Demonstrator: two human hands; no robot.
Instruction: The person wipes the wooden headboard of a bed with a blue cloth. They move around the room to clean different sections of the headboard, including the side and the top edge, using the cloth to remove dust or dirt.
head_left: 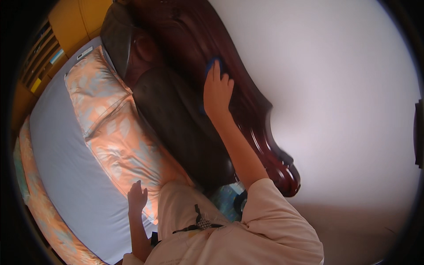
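Observation:
My right hand [218, 87] presses a blue cloth [210, 66] against the glossy dark red wooden frame of a bed headboard [245, 89]. Most of the cloth lies hidden under the hand. Dark padded cushions [175, 116] form the inner side of the headboard, to the left of that hand. My left hand [137, 197] hovers or rests over the edge of an orange leaf-patterned pillow [122, 149], fingers apart, holding nothing. Whether it touches the pillow cannot be told. A second pillow [96, 89] of the same pattern lies beyond, against the headboard.
A grey-blue bed sheet [73, 159] covers the mattress, with a patterned orange quilt [53, 218] along its far left edge. A small white object [85, 53] lies near the far pillow. Wooden shelves [41, 54] stand at the upper left. A white wall [331, 99] rises behind the headboard.

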